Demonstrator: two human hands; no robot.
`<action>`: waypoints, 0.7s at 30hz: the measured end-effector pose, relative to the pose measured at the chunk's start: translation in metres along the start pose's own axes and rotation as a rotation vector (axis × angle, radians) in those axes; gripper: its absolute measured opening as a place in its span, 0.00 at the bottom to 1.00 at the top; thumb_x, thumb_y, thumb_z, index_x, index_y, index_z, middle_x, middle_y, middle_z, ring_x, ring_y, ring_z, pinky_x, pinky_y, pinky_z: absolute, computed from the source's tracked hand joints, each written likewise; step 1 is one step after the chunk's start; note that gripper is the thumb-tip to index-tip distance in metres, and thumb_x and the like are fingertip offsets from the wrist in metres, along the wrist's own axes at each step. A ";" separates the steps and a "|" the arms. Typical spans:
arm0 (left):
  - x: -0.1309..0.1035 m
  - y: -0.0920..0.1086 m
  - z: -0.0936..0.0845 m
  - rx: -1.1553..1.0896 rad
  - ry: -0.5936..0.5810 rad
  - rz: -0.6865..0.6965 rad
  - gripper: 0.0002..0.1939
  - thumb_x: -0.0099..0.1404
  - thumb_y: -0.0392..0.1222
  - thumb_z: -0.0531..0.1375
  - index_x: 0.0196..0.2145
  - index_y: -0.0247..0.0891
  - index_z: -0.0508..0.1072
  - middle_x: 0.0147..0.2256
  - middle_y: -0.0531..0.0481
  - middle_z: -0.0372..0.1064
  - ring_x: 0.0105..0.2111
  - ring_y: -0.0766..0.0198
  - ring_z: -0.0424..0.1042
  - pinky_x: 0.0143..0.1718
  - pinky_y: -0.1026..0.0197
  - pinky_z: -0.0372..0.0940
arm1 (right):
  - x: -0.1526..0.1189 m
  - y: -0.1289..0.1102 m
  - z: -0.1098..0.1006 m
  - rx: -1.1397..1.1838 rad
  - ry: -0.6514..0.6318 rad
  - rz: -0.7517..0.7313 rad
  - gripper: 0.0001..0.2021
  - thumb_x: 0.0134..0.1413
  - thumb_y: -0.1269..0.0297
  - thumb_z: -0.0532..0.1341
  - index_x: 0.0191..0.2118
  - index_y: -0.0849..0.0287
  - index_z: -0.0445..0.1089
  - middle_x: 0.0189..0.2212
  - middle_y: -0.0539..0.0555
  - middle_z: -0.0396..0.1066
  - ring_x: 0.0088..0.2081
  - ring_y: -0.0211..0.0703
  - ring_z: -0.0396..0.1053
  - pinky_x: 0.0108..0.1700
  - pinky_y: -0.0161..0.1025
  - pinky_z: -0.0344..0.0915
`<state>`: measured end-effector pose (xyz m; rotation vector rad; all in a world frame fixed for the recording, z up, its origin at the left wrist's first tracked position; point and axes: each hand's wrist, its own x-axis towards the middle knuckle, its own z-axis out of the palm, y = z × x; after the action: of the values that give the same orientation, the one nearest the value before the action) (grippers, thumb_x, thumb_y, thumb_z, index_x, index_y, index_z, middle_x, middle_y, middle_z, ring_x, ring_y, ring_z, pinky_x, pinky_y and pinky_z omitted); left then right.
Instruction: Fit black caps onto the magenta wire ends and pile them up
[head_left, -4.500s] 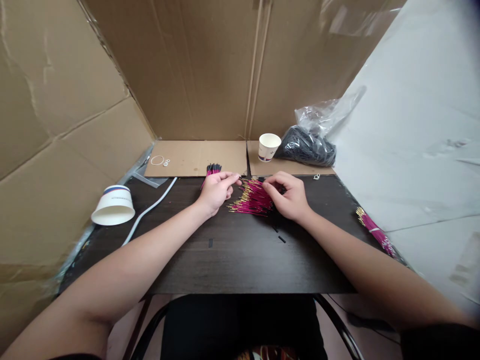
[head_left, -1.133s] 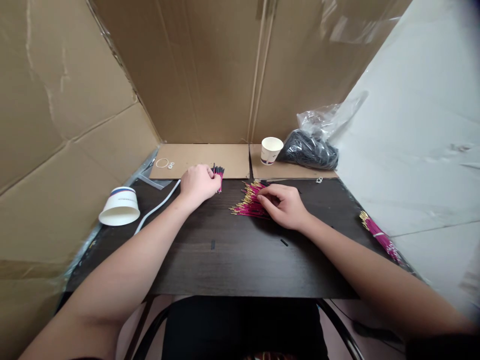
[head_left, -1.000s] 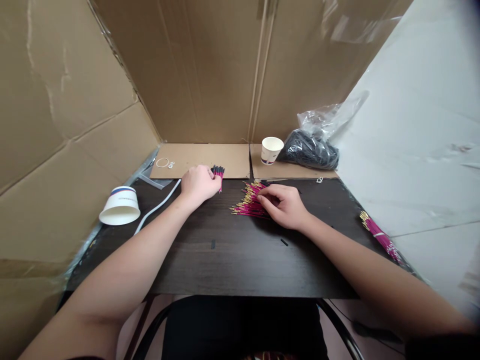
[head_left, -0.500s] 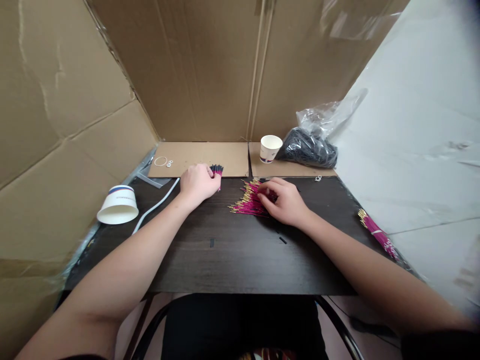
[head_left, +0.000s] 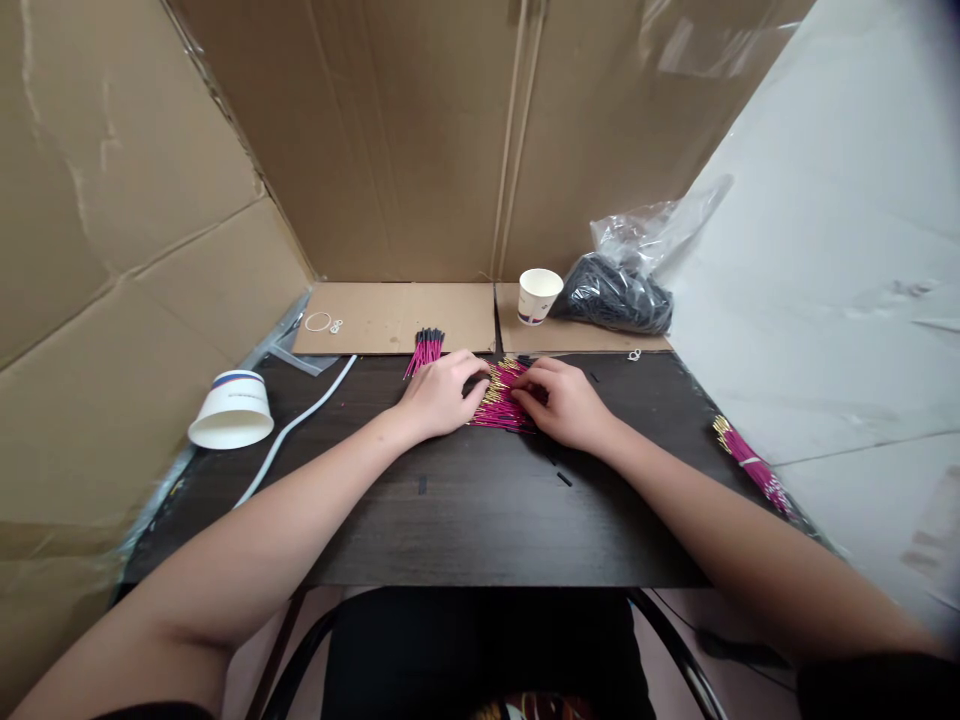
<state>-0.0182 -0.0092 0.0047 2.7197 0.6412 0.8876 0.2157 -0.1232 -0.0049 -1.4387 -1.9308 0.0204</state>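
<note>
A loose pile of magenta wires with gold tips [head_left: 501, 408] lies at the middle of the dark table. My left hand [head_left: 444, 396] reaches the pile's left side, thumb and forefinger curved with a gap between them. At the right side of the pile is my right hand [head_left: 566, 402], its thumb and fingertips drawn together; what they pinch is too small to make out. Behind my left hand, a fan of magenta wires with black ends [head_left: 427, 346] rests partly on the cardboard strip. One short black tube [head_left: 564, 479] lies in front of my right hand.
A paper cup [head_left: 540, 296] stands at the back beside a clear bag of black pieces [head_left: 619, 295]. Another cup [head_left: 232, 410] sits upside down at left near a pale cable [head_left: 300, 420]. A tied wire bundle [head_left: 754, 466] lies at right. Cardboard walls [head_left: 397, 140] enclose the table.
My left hand has moved right, from the black-ended wires to the loose pile, leaving those wires lying behind it. My right hand has stayed at the pile.
</note>
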 end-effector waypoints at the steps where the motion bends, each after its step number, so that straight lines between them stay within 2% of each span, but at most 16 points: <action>1: 0.000 0.000 0.001 -0.011 -0.009 -0.001 0.11 0.78 0.42 0.62 0.52 0.37 0.81 0.51 0.43 0.81 0.48 0.51 0.81 0.53 0.47 0.76 | 0.000 0.000 0.000 0.009 0.002 0.003 0.03 0.68 0.69 0.69 0.42 0.59 0.82 0.37 0.57 0.76 0.39 0.48 0.75 0.43 0.45 0.70; 10: -0.002 0.001 0.006 -0.122 -0.002 0.009 0.09 0.75 0.39 0.63 0.50 0.37 0.80 0.50 0.43 0.81 0.49 0.53 0.81 0.54 0.47 0.75 | 0.000 -0.002 0.001 0.013 0.024 -0.020 0.05 0.69 0.71 0.65 0.39 0.59 0.77 0.36 0.56 0.75 0.38 0.47 0.73 0.43 0.44 0.69; 13: -0.002 0.003 0.006 -0.147 0.023 0.022 0.06 0.73 0.38 0.64 0.46 0.38 0.80 0.46 0.45 0.80 0.45 0.56 0.80 0.51 0.50 0.75 | 0.000 -0.002 0.001 0.011 0.010 -0.015 0.04 0.69 0.71 0.65 0.39 0.60 0.77 0.36 0.56 0.74 0.38 0.46 0.72 0.42 0.44 0.68; 17: -0.003 0.010 0.002 -0.191 0.039 0.101 0.05 0.72 0.41 0.66 0.43 0.38 0.80 0.43 0.46 0.79 0.40 0.59 0.79 0.43 0.55 0.73 | -0.001 0.000 0.002 0.007 0.002 -0.023 0.02 0.68 0.70 0.67 0.41 0.60 0.79 0.37 0.55 0.74 0.37 0.46 0.72 0.41 0.43 0.68; 21: -0.006 0.017 -0.001 -0.229 -0.034 0.202 0.09 0.74 0.46 0.68 0.45 0.39 0.84 0.46 0.45 0.80 0.41 0.59 0.79 0.44 0.55 0.74 | -0.001 0.002 0.003 0.010 0.016 -0.041 0.03 0.69 0.71 0.68 0.43 0.59 0.81 0.37 0.55 0.76 0.38 0.46 0.74 0.41 0.43 0.67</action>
<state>-0.0172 -0.0271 0.0079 2.6156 0.2429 0.8961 0.2159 -0.1221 -0.0079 -1.3886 -1.9442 -0.0008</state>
